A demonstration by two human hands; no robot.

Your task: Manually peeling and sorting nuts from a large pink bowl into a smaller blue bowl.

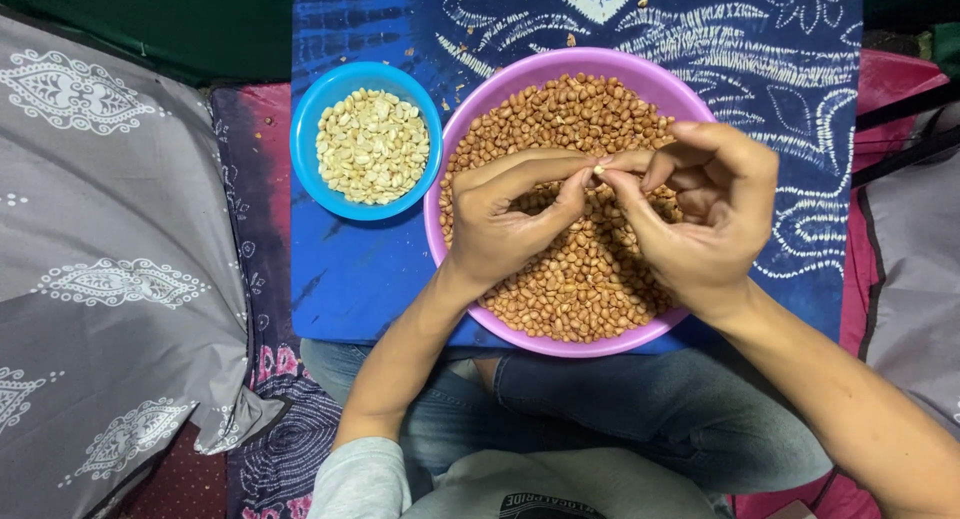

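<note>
1. The left hand (505, 219) and the right hand (700, 214) meet over the middle of a wide, round pink plastic bowl (455, 149) — fingertips of both are pinched together on one small pale peanut kernel (599, 169), held just above the heap.
2. The left hand's thumb and forefinger close on the kernel from the left; the right hand's fingers curl in toward its palm, thumb and forefinger clamped on the same kernel from the right.
3. Below the hands the pink bowl is filled nearly to the rim with reddish-brown, skin-on peanuts (580, 279).
4. Just beside the pink bowl on its left, their rims almost touching, stands a smaller round blue plastic bowl (305, 139) holding a mound of pale, skinless peanuts (372, 144).
5. Both bowls rest on a blue cloth with white batik patterns (780, 69); a few bits of skin lie scattered on it near the bowls.
6. Further left lies a grey patterned fabric (110, 269) — the person's jeans-clad legs (640, 409) are folded below the cloth.
</note>
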